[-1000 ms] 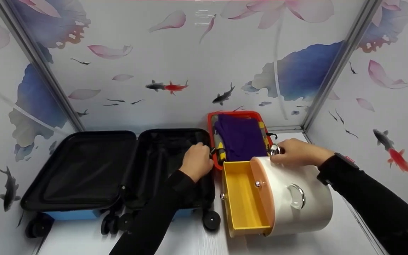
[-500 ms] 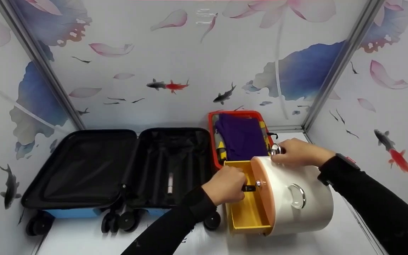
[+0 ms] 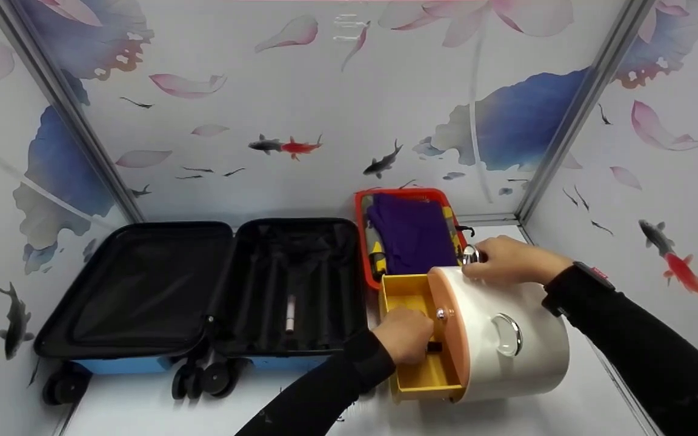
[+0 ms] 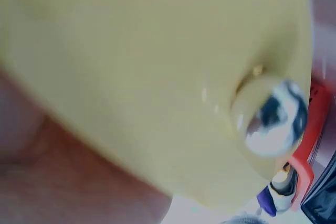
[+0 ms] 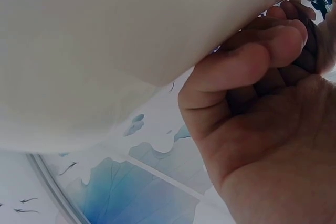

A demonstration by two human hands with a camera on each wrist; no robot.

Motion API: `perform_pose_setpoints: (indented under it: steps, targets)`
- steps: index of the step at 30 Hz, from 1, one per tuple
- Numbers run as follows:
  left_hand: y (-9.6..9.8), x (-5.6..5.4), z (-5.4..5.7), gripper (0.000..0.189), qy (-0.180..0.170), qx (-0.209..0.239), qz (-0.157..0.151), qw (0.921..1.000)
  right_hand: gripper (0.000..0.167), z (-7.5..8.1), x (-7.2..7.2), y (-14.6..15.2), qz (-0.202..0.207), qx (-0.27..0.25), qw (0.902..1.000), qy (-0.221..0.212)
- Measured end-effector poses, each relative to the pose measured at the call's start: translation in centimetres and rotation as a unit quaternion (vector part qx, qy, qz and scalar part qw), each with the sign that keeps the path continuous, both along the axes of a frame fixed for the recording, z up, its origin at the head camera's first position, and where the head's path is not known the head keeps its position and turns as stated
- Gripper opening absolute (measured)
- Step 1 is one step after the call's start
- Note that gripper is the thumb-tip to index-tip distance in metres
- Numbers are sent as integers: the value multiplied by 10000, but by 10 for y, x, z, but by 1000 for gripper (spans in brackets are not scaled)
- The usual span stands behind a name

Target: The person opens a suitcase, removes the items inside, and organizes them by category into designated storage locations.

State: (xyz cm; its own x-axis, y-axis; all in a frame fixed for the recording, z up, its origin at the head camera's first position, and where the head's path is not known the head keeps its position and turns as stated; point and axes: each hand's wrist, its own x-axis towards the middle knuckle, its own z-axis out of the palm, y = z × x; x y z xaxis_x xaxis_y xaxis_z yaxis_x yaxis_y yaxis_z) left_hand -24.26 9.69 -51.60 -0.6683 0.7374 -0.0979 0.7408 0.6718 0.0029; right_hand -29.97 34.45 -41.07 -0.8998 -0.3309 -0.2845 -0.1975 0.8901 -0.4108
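My left hand reaches into the pulled-out yellow drawer, fingers curled. A small black cylindrical item sticks out at its fingertips; most of it is hidden. In the left wrist view, the drawer front with its silver knob fills the picture beside the hand. My right hand grips a chrome handle on the white rounded drawer box. In the right wrist view, its fingers curl against the white shell. A slim pale tube lies in the open suitcase.
The suitcase's other black half lies open at left, wheels toward me. Behind the drawer stands a red basket with folded purple cloth. Printed white walls close in the back and sides.
My left hand has gone from above the suitcase's right half rightward into the yellow drawer, carrying the black item, then lower and nearer me. The right hand stays on the handle.
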Motion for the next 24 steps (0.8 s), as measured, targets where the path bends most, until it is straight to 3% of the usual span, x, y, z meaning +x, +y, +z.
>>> perform_pose_setpoints:
  steps: [5, 9, 13, 16, 18, 21, 24]
  targets:
    - [3, 0, 0, 8, -165, -10, 153, 9997, 27, 0, 0, 0, 31, 20, 10000, 12]
    - [-2, -3, 6, 6, -86, 89, 112, 9999, 26, 1, 1, 0, 37, 5, 10000, -6]
    - [-23, -14, 22, 6, 268, 820, 120, 9962, 27, 1, 0, -1, 80, -1, 10000, 42]
    - [-45, -23, 36, 15, 544, 1588, 147, 9857, 26, 1, 0, -1, 91, 13, 9999, 101]
    - [-61, -28, 40, 18, 526, 1996, 227, 9782, 26, 1, -1, 0, 76, 19, 9999, 117]
    - [-83, -29, 35, 19, 290, 2297, 411, 9720, 25, 0, 0, 1, 71, 11, 9999, 110]
    - [-99, -24, 19, 19, -137, 2336, 529, 9708, 26, -1, 0, 2, 67, -22, 10000, 71]
